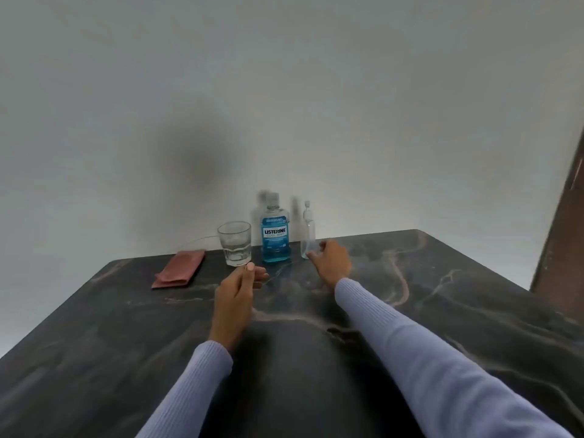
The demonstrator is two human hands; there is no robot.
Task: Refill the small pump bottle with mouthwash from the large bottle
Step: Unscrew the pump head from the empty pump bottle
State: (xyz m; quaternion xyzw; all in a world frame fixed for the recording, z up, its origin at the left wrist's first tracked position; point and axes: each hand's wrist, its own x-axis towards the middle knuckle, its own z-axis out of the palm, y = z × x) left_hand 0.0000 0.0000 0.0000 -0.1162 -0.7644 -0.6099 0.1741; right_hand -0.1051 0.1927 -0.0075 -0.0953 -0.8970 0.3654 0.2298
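**Hands closing in on the small bottle, large bottle waiting capped**

The right hand (331,259) is reaching to the base of the small clear plastic pump bottle (307,238), thumb and fingertips (313,255) touching or just about touching its lower wall; the fingers are loosely curled and I cannot tell whether they are actually gripping. This looks like a steadying hold, taken low so the pump top is left free to be unscrewed.

The left hand (243,279) is hovering at about 7 o'clock of the large blue Listerine mouthwash bottle (275,235), thumb up, fingers half curled, holding nothing visible. It is likely waiting to help with the pump.

The large bottle is standing upright with its clear cap on, just at 9 o'clock of the small bottle, near enough for a short pour. A clear faceted drinking glass (235,243) is sitting at its 9 o'clock, and a folded reddish cloth (180,271) is lying further out at 9 o'clock on the dark marbled tabletop (442,295), probably for spills.
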